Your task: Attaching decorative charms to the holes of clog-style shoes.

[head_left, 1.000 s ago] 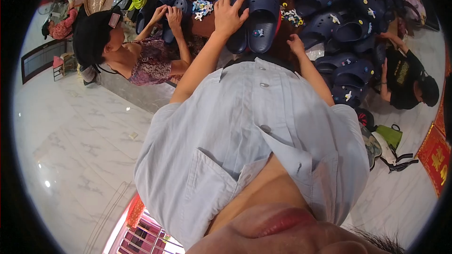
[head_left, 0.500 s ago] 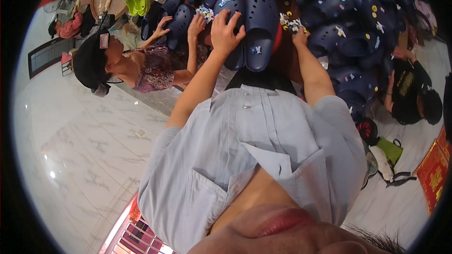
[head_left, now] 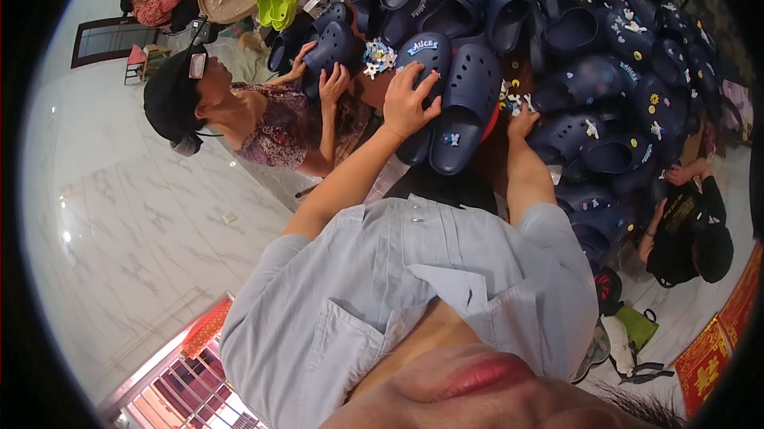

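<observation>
Fingers of left hand (spread) press navy clog.

Navy clogs pile tightly ahead, leaving no gap between them. The left hand rests on one clog, beside another clog; the right hand is hemmed in by small charms. A co-worker's hands block the left side. The marble floor lies open.
</observation>
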Action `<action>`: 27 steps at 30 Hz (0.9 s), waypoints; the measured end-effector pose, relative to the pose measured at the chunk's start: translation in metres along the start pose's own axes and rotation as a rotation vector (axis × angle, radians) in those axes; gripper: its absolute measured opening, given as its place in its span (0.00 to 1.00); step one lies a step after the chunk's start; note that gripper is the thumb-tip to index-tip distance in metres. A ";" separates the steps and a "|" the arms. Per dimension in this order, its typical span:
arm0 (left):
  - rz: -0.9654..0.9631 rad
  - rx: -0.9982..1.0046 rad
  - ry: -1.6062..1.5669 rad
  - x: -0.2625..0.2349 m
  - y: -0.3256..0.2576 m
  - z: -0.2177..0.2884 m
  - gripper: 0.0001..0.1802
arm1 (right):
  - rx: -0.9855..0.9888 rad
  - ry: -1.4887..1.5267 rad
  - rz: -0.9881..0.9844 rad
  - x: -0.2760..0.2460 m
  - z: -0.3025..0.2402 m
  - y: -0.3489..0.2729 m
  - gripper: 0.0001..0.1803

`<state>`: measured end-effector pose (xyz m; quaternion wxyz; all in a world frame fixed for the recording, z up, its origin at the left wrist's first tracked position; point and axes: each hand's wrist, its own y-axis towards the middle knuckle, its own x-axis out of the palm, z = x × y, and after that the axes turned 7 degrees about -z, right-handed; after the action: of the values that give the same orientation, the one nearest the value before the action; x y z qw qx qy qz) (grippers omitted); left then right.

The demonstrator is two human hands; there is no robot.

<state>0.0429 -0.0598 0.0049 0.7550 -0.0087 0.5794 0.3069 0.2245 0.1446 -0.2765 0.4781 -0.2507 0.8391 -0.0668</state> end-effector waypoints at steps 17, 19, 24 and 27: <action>0.059 -0.012 -0.012 0.005 -0.008 -0.001 0.26 | 0.028 0.482 -0.179 -0.054 -0.008 -0.007 0.09; 0.059 -0.001 -0.043 0.009 -0.002 0.000 0.25 | 0.040 0.615 -0.107 -0.070 -0.006 -0.009 0.10; 0.037 -0.020 -0.116 0.003 -0.001 -0.001 0.21 | -0.035 0.853 -0.167 -0.126 -0.033 -0.027 0.12; 0.081 -0.082 -0.282 -0.009 0.005 0.010 0.18 | -0.332 0.932 -0.195 -0.173 -0.080 -0.058 0.13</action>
<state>0.0483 -0.0564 0.0178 0.8150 0.0269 0.4544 0.3586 0.2502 0.1681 -0.0806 -0.0022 -0.3443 0.9353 -0.0815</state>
